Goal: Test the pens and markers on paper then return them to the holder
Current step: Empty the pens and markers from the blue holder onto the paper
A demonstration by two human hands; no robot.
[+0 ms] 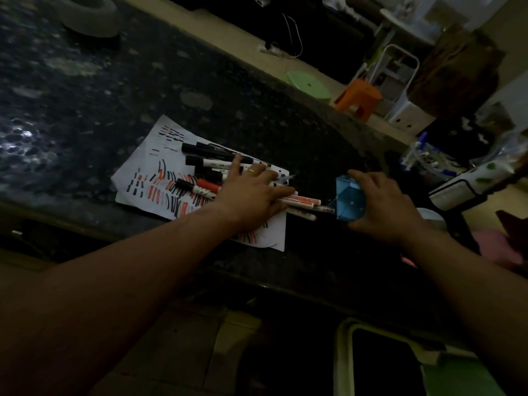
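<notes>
At the front edge of the counter (pixel 314 264) the tipped holder (pixel 350 200) is gripped by the right hand (pixel 383 207), a marker bundle (pixel 303 205) clasped by the left hand (pixel 251 192) (tips best kept aligned with its mouth); further markers (pixel 205 158) are left beyond on the paper (pixel 148 178).

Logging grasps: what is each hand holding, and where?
Right hand grips the holder by its sides. Left hand lies over markers; grip cannot be told.

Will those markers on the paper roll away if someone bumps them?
Probably, a little. The markers look round and smooth, so a nudge could roll them across the flat paper. They seem stiff and light: the left hand holds several at once. Lying side by side, they may block each other.
</notes>
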